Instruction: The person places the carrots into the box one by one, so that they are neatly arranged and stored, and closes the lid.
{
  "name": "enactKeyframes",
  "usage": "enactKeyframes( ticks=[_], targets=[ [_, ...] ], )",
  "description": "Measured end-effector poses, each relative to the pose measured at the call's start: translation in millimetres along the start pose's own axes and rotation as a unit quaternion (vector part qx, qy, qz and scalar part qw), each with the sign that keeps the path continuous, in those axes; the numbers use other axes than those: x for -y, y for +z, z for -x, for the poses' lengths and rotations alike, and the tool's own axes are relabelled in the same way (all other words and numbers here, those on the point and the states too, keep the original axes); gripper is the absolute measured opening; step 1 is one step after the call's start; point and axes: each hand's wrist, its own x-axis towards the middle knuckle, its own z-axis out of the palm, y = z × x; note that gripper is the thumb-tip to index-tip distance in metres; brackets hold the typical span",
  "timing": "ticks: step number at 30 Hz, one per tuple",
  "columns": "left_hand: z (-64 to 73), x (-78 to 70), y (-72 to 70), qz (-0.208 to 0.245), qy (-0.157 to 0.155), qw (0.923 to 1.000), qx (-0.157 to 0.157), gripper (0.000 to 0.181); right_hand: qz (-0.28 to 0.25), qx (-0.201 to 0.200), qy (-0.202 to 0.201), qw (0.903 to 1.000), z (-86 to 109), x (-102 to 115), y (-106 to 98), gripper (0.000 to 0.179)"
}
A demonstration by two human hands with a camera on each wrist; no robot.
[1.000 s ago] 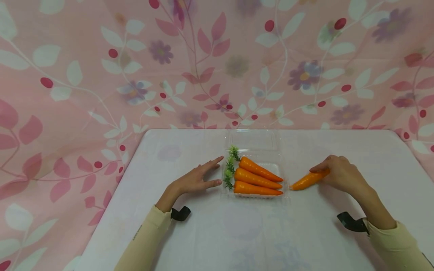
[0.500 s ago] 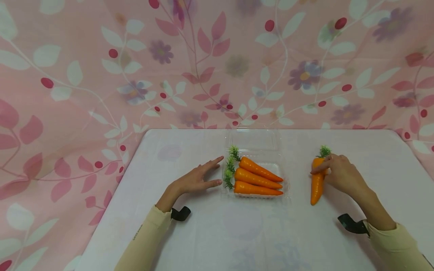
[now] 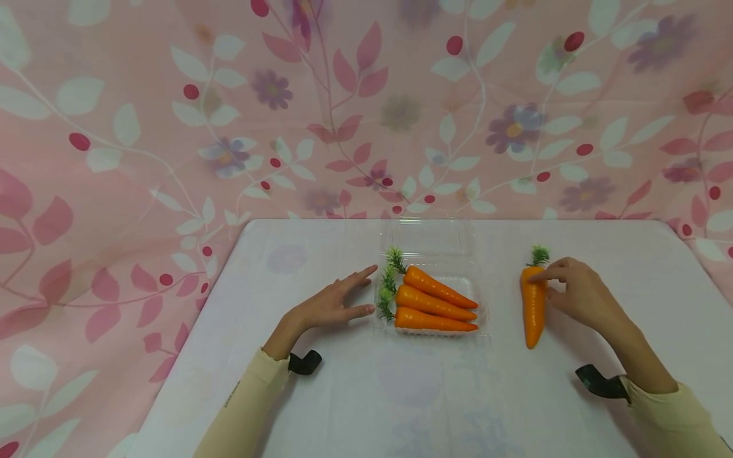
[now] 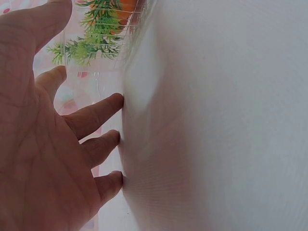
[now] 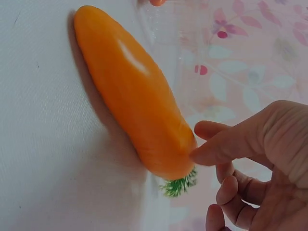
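Note:
Three shiny artificial carrots (image 3: 436, 302) with green tops lie side by side in a clear plastic clamshell box (image 3: 483, 312), tips to the right. My left hand (image 3: 329, 305) is spread beside the box's left wall, thumb and forefinger at its edge. In the left wrist view, the other fingertips of that hand (image 4: 53, 134) touch the tabletop. A fourth carrot (image 3: 534, 312) lies on the table right of the box, its greens pointing away from me. My right hand (image 3: 581, 292) touches its thick end with the forefinger; the thumb tip is close at its side, the grip loosened.
The box's clear lid (image 3: 426, 236) is folded back toward the far edge of the white-covered table (image 3: 343, 407). Behind the table hangs a pink floral cloth (image 3: 366, 114). A black wrist mount (image 3: 601, 381) sticks out from the right sleeve, another (image 3: 306, 362) from the left.
My right hand has swung the fourth carrot from pointing at the box to pointing toward me, then loosened its grip and drawn slightly right. The left hand and the boxed carrots have stayed put.

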Motion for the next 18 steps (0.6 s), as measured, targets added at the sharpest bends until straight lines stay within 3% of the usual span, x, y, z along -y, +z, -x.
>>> enactKeyframes(
  ticks=[6, 18],
  targets=[
    [-0.2, 1.3, 0.9, 0.0, 0.003, 1.0, -0.002, 0.086, 0.021, -0.039, -0.006, 0.999, 4.4, 1, -1, 0.023],
    [0.2, 1.6, 1.7, -0.002, 0.002, 1.0, -0.004, 0.085, 0.044, -0.012, 0.098, 0.9942, 9.3, 10, 9, 0.061]
  ],
)
